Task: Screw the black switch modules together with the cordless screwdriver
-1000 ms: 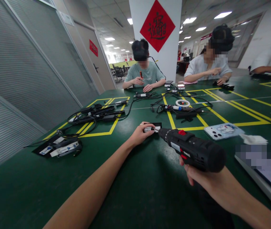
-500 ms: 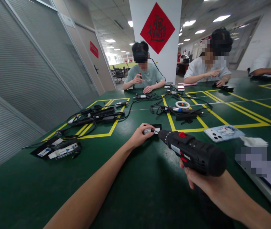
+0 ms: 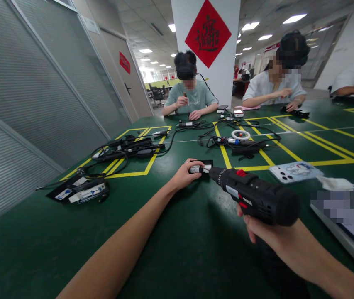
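My right hand (image 3: 268,232) grips a black cordless drill (image 3: 256,195) with red switches, its chuck pointing left and away from me. The thin bit reaches a small black piece with a white label (image 3: 207,167) lying on the green table. Whether the bit's tip sits in a screw is too small to tell. At the left end of that piece, my left hand (image 3: 183,178) has its thumb and fingers closed around it, partly covering the white label.
Cables and black tools (image 3: 133,148) lie at the left, near black parts with white labels (image 3: 85,192). More cabled tools (image 3: 235,142) and a white ring (image 3: 240,135) lie ahead. A phone (image 3: 295,172) and a tablet (image 3: 329,211) are at the right. Co-workers sit opposite.
My left fingers have drawn back slightly, so more of the white label shows. The drill stays at the black piece. The whole view has shifted a little.
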`<state>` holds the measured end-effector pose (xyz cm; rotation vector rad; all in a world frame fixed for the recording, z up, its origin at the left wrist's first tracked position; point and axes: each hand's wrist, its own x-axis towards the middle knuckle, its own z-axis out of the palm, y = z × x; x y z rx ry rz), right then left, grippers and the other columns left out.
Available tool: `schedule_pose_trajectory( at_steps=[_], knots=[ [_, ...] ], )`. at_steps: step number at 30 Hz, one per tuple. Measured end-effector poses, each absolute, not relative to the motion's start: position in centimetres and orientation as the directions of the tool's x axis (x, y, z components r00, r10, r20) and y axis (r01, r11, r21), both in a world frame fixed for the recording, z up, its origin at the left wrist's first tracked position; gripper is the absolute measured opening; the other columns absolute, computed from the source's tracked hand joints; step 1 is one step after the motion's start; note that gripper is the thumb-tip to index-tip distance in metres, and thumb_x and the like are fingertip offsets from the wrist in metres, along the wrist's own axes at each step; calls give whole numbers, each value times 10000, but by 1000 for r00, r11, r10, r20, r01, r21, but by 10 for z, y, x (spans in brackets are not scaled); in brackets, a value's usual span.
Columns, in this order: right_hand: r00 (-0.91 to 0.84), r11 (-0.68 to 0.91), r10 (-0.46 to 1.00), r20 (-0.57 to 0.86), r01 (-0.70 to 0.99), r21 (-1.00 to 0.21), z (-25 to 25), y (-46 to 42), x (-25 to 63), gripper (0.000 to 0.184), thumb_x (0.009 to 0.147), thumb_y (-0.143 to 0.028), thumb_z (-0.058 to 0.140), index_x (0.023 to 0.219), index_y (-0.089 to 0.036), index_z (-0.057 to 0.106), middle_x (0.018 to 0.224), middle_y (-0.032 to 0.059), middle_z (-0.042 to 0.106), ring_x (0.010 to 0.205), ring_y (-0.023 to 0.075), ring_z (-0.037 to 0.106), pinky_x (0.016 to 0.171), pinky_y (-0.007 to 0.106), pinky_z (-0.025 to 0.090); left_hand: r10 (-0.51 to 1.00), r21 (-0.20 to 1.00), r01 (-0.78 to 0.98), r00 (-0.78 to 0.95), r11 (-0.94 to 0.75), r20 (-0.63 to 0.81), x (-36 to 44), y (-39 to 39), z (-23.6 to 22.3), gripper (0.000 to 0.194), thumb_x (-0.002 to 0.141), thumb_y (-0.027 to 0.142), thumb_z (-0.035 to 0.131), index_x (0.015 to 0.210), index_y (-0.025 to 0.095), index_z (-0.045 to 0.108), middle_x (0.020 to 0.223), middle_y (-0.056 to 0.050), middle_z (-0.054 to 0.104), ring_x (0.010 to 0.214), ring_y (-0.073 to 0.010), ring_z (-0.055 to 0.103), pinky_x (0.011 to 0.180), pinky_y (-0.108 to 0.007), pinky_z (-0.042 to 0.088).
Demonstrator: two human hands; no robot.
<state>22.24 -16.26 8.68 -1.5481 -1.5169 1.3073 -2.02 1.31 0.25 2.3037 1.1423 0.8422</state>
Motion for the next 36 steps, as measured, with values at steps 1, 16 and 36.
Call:
schedule_pose_trajectory(
  at_steps=[1, 16, 36],
  knots=[
    [-152, -168, 959, -239, 375, -912, 86, -162, 223, 201, 753, -346, 552, 870, -193, 609, 610, -8, 556, 629, 169, 552, 564, 271, 416, 818, 611, 555, 474, -564, 325, -20, 13, 2, 292, 849, 293, 565, 1110, 161, 563, 1214, -94, 533, 1066, -244, 532, 901, -474, 450],
    [-222, -133, 948, -230, 380, -915, 89, -161, 225, 156, 792, -292, 511, 902, -201, 573, 631, -22, 542, 625, 147, 526, 578, 258, 411, 817, 612, 551, 468, -567, 336, -20, 15, -1, 301, 851, 293, 563, 1119, 159, 554, 1205, -95, 536, 1053, -243, 540, 883, -468, 465],
    [-219, -146, 945, -241, 377, -915, 88, -161, 225, 161, 776, -312, 533, 884, -205, 587, 629, -22, 547, 640, 155, 546, 582, 254, 416, 799, 590, 545, 472, -596, 372, -19, 14, 0, 297, 850, 304, 564, 1107, 156, 560, 1183, -92, 549, 1047, -240, 543, 893, -473, 455]
  ],
)
